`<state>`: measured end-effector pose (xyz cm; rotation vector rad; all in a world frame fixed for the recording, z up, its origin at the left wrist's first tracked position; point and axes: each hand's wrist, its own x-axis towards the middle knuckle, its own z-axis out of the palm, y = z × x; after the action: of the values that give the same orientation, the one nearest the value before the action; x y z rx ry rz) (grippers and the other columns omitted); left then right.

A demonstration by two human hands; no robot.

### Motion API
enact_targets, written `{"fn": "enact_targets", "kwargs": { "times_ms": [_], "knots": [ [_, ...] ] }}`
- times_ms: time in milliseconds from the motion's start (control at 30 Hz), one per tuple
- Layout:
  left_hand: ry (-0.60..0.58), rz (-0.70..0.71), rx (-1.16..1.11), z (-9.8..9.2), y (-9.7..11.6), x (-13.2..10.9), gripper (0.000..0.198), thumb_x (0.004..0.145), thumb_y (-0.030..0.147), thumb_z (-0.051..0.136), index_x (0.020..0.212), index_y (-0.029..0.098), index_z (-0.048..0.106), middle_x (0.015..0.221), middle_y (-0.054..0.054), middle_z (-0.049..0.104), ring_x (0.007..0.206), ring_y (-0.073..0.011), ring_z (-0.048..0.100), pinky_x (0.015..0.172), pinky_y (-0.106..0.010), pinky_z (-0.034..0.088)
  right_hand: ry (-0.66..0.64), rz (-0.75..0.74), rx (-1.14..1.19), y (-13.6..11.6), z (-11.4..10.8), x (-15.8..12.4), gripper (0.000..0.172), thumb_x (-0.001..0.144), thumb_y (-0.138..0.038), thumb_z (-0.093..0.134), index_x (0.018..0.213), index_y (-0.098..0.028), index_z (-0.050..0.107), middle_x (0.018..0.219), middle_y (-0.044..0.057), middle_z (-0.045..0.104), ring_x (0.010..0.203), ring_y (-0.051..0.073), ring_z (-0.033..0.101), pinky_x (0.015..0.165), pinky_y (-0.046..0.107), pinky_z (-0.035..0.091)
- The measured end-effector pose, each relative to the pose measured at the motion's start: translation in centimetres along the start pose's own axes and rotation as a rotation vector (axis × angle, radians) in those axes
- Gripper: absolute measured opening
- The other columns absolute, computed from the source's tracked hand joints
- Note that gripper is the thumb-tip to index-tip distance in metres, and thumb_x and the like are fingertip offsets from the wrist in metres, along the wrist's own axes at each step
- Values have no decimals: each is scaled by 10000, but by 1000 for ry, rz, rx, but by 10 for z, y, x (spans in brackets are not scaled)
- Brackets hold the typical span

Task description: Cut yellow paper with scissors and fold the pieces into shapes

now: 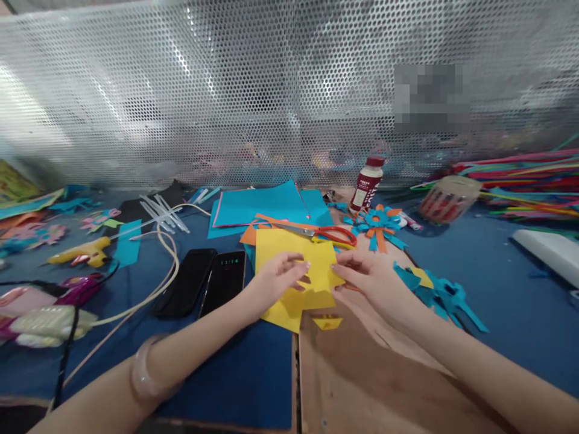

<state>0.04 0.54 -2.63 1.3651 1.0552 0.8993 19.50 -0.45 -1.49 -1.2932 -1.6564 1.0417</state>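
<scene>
Both my hands meet over a sheet of yellow paper (294, 253) lying on the table. My left hand (278, 277) pinches a small cut yellow piece (322, 272) from the left, fingers closed on it. My right hand (368, 277) pinches the same piece from the right. A small yellow scrap (327, 323) lies just below the hands. Orange-handled scissors (325, 234) rest behind the yellow sheet, on blue paper sheets (266, 205).
Two dark phones (205, 282) lie left of my hands, with a cable (156, 289) and a yellow glue gun (85, 252) further left. A blue-orange paper flower (377, 224), a bottle (367, 184), blue cut pieces (441, 295) and coloured strips (529, 178) sit right. A perforated metal screen (271, 90) stands behind.
</scene>
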Motion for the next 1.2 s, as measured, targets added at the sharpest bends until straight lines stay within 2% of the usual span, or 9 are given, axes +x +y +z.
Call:
{"fn": "enact_targets", "kwargs": {
  "times_ms": [100, 267, 433, 567, 733, 933, 1000, 1100, 1200],
  "knots": [
    [-80, 4, -55, 6, -1, -7, 231, 777, 353, 578, 843, 133, 556, 781, -45, 608, 708, -153, 605, 675, -309, 525, -28, 58, 69, 2, 11, -8, 172, 778, -338, 563, 829, -175, 584, 782, 12, 618, 726, 150, 585, 634, 275, 483],
    [-142, -10, 8, 6, -6, -13, 216, 775, 362, 574, 749, 148, 555, 701, -24, 617, 686, -170, 627, 646, -304, 525, 24, -84, 5, 11, 17, -14, 193, 817, -351, 536, 923, -203, 600, 879, 21, 656, 772, 155, 594, 684, 277, 481],
    [-78, 0, -20, 5, -6, -11, 244, 795, 348, 552, 649, 156, 521, 630, 14, 558, 638, -131, 596, 603, -249, 511, 80, -128, -77, 14, 17, -13, 197, 807, -347, 545, 930, -206, 606, 864, 27, 667, 752, 163, 613, 671, 284, 500],
    [-8, -29, -148, 4, -1, -12, 200, 807, 337, 547, 721, 156, 547, 670, 2, 585, 633, -128, 601, 633, -272, 529, 47, -129, -23, 17, 14, -15, 330, 840, -332, 478, 1150, -220, 501, 955, 47, 631, 790, 171, 604, 698, 326, 507],
    [151, -58, -379, 6, 5, -15, 139, 789, 240, 599, 852, 137, 531, 841, -53, 626, 744, -159, 648, 766, -346, 534, 80, -54, 159, 14, 16, -18, 323, 844, -402, 486, 1107, -215, 498, 876, 44, 626, 781, 174, 609, 705, 338, 498],
    [-14, -96, -538, 15, 4, -21, 162, 811, 206, 572, 947, 141, 514, 1012, -93, 624, 866, -179, 642, 861, -369, 486, 78, -1, 185, 11, 26, -16, 191, 807, -381, 556, 837, -197, 515, 691, -18, 561, 599, 116, 537, 547, 238, 460],
    [-75, -98, -490, 15, 4, -23, 177, 801, 212, 580, 954, 144, 521, 992, -84, 622, 852, -170, 633, 823, -344, 488, 82, -21, 169, 14, 23, -15, 172, 833, -374, 514, 814, -203, 514, 694, -21, 553, 608, 119, 534, 556, 242, 461],
    [-64, -49, -281, 11, 3, -21, 257, 748, 223, 635, 972, 149, 533, 964, -73, 615, 850, -157, 598, 723, -271, 473, 52, -118, 26, 14, 13, -15, 176, 866, -342, 455, 945, -228, 563, 860, 11, 605, 786, 158, 578, 682, 290, 487],
    [-86, -22, -78, 7, 2, -18, 294, 713, 244, 664, 969, 151, 553, 835, -41, 614, 747, -136, 571, 635, -242, 436, -73, -252, -220, 8, 3, -17, 224, 884, -298, 420, 1008, -246, 600, 958, 30, 617, 864, 175, 571, 752, 320, 477]
  ]
}}
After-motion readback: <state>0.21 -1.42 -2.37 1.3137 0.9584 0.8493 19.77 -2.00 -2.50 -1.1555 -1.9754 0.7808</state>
